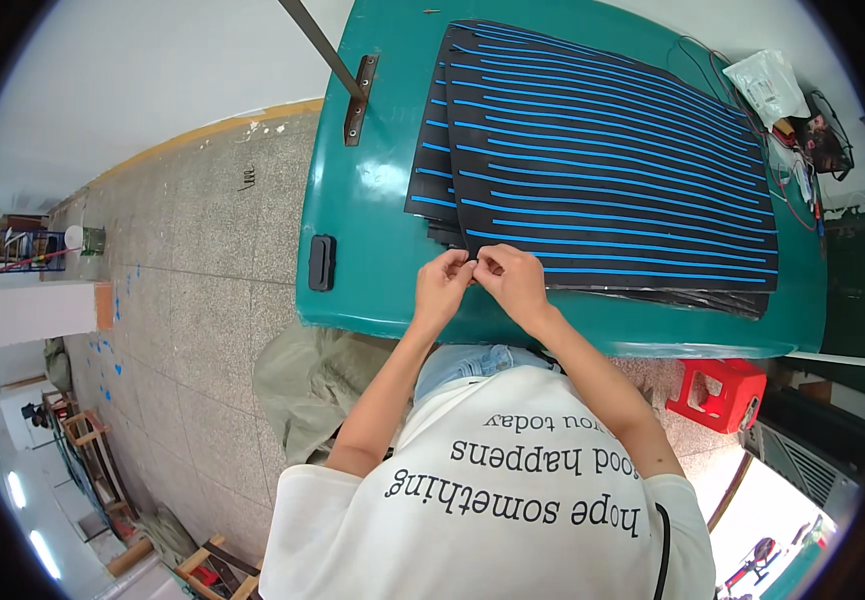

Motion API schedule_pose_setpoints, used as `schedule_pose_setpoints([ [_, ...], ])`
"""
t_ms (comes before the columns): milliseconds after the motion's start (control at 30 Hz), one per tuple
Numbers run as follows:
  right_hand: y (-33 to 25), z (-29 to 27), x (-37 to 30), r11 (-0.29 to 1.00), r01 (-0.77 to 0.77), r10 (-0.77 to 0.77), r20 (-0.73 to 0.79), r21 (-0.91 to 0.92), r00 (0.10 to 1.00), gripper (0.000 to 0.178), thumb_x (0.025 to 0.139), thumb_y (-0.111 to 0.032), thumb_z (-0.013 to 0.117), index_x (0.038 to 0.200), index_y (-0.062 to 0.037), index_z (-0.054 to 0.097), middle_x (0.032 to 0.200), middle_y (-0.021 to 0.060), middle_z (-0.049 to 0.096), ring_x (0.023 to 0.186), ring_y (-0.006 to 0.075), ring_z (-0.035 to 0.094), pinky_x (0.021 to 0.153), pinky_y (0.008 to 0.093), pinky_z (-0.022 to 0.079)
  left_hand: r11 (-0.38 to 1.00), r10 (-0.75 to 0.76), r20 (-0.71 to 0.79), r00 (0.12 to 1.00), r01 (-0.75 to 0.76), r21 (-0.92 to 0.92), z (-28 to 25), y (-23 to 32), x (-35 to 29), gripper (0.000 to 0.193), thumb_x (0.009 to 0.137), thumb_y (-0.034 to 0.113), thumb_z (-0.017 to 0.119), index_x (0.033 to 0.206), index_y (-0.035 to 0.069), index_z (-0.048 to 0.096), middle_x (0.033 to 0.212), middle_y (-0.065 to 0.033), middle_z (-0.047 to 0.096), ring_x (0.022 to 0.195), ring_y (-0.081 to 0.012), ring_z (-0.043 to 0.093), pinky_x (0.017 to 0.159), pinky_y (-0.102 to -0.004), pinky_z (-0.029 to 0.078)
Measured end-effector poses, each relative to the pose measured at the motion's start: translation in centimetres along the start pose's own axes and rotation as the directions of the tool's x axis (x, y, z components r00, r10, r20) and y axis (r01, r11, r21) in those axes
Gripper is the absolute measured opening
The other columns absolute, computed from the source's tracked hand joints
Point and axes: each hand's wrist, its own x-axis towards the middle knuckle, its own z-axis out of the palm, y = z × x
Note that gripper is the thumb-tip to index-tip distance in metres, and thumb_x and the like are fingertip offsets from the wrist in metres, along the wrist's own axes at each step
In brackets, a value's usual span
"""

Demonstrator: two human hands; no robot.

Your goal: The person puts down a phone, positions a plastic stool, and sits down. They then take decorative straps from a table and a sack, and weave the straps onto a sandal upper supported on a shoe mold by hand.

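Note:
A stack of black sheets (613, 150) with thin blue stripes lies on the green tabletop (373, 200); the sheets beneath stick out to the left and along the near edge. My left hand (443, 287) and my right hand (513, 280) meet at the top sheet's near left corner. Both are closed in a pinch, fingertips almost touching. Dark material shows between the fingertips, but whether it is the sheet's corner or something small I cannot tell. The fingers cover that corner.
Left on the table are a black oblong device (322, 263) and a metal post bracket (361, 100). A white plastic bag (768, 85), cables and small tools crowd the far right. A red stool (718, 393) stands by the near right edge. Grey-green cloth (318, 385) bulges below the table's left.

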Motion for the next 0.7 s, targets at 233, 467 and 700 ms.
schedule_pose_setpoints([
  [233,1.5,0.9,0.4,0.907,-0.171,0.207,-0.053,0.384,0.977,0.009,0.069,-0.009,0.065,0.076,-0.0035,0.063,0.072,0.0064,0.061,0.058,0.0173,0.059,0.056,0.0259,0.047,0.989,0.095,-0.006,0.995,-0.095,-0.113,0.2,-1.7,1.1,0.020,0.083,0.009,0.062,0.096,-0.005,0.058,0.079,-0.0057,0.063,0.069,-0.0110,0.061,0.063,-0.0241,0.051],
  [467,2.5,2.0,0.2,0.946,-0.075,0.133,-0.166,0.316,0.977,0.008,0.069,-0.006,0.064,0.076,-0.0030,0.061,0.073,0.0046,0.059,0.060,0.0170,0.059,0.056,0.0255,0.047,0.922,0.298,-0.103,0.949,-0.258,0.289,0.9,0.4,0.1,0.017,0.081,0.010,0.063,0.091,-0.003,0.062,0.080,-0.0076,0.065,0.068,-0.0117,0.064,0.063,-0.0251,0.051],
  [700,3.9,2.5,1.3,0.990,0.124,-0.106,-0.211,0.072,0.972,0.009,0.071,-0.006,0.064,0.077,-0.0039,0.058,0.075,0.0047,0.058,0.065,0.0189,0.058,0.055,0.0279,0.046,0.933,0.077,-0.057,0.995,-0.052,0.357,0.7,-0.5,3.2,0.013,0.078,0.010,0.064,0.082,-0.003,0.065,0.077,-0.0104,0.066,0.068,-0.0107,0.064,0.061,-0.0239,0.050],
])
